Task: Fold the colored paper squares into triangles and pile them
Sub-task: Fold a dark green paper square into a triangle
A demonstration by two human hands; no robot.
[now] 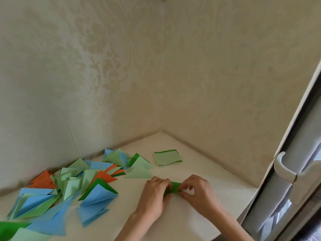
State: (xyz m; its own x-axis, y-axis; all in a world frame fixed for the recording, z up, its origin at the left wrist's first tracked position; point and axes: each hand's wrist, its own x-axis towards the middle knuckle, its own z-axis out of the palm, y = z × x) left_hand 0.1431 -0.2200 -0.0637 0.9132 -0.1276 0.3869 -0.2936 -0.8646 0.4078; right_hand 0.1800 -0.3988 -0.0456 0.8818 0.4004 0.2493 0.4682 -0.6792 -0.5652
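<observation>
Left side of the white tabletop: loose pile of folded paper triangles, blue, pale green, orange, dark green; too overlapped to count. Kept there to leave folding room. Near edge, centre: my left hand and right hand each pinch one dark green paper square, pressing a crease. Toward the far corner, a small stack of unfolded green squares, count unclear.

Green paper mid-fold, by the triangle pile
It lies partly folded right of the pile; unfolded pale-green squares sit beyond it.
</observation>
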